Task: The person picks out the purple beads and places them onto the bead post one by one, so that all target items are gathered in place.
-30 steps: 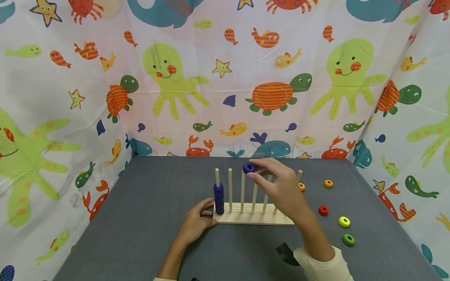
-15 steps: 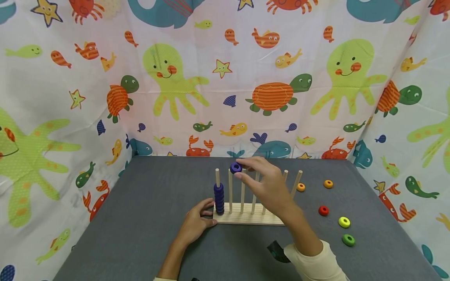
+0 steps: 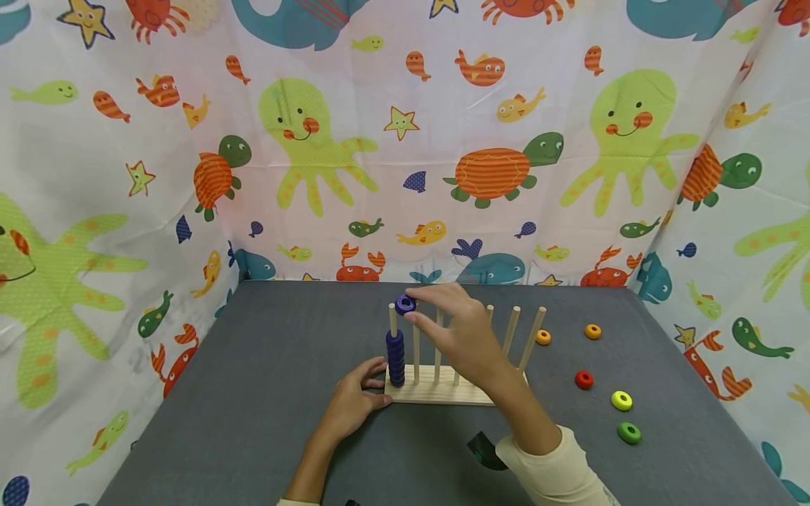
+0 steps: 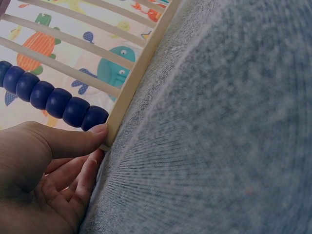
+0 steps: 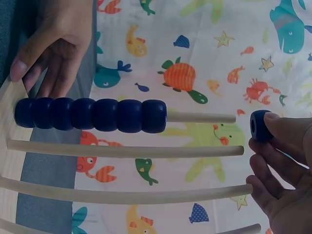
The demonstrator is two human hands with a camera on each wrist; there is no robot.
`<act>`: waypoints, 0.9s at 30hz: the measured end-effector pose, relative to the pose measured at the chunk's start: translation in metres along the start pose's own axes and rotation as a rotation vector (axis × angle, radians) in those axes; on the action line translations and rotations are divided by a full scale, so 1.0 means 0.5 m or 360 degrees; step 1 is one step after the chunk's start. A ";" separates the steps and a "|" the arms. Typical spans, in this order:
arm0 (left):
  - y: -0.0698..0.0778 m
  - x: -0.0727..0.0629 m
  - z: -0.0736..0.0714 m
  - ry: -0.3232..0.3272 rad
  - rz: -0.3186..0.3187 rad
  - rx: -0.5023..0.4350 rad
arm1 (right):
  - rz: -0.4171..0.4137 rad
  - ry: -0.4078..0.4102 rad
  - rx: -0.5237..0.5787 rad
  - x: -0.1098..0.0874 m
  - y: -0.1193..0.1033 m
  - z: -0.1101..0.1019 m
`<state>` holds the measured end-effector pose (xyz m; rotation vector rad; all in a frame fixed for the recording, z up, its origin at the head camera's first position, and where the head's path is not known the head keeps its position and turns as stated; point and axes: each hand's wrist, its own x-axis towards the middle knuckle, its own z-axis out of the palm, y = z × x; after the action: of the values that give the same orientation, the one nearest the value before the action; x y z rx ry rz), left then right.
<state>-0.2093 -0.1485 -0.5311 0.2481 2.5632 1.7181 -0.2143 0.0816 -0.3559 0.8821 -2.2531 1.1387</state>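
My right hand (image 3: 457,330) pinches a dark blue bead (image 3: 406,304) between thumb and fingers, its hole showing. In the right wrist view this bead (image 5: 261,126) hangs just beyond the tip of the leftmost peg (image 5: 207,117), apart from it. A stack of several blue beads (image 3: 395,358) fills the lower part of that peg. With the thumb on one edge, my left hand (image 3: 354,399) grips the left end of the wooden base (image 3: 436,395). The left wrist view shows the thumb (image 4: 80,141) close to the lowest stacked bead (image 4: 95,118).
Several bare pegs (image 3: 511,330) rise from the base to the right. On the grey table (image 3: 266,351) at right lie orange beads (image 3: 592,331), a red bead (image 3: 584,379), a yellow bead (image 3: 621,400) and a green bead (image 3: 629,432). A sea-animal curtain (image 3: 405,154) hangs behind.
My right hand has carried the blue bead leftward over the pegs to beside the top of the leftmost one. The left hand has stayed on the base.
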 end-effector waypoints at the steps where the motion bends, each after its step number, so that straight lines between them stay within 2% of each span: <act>1: 0.000 0.000 0.000 0.0001 -0.0003 -0.0001 | 0.0002 -0.0009 -0.0008 0.001 0.000 0.002; 10: 0.002 -0.001 0.000 0.0015 -0.0006 -0.0007 | 0.0013 -0.0079 -0.0024 0.009 -0.002 0.022; 22: 0.005 -0.001 0.002 0.0018 -0.0016 -0.0016 | 0.0030 -0.0057 -0.0044 0.017 -0.001 0.035; 27: 0.006 -0.002 0.002 0.0017 -0.0014 -0.0008 | 0.0073 -0.0103 -0.0038 0.019 0.000 0.038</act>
<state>-0.2078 -0.1465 -0.5286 0.2280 2.5633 1.7277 -0.2229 0.0629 -0.3603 0.8737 -2.3457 1.1160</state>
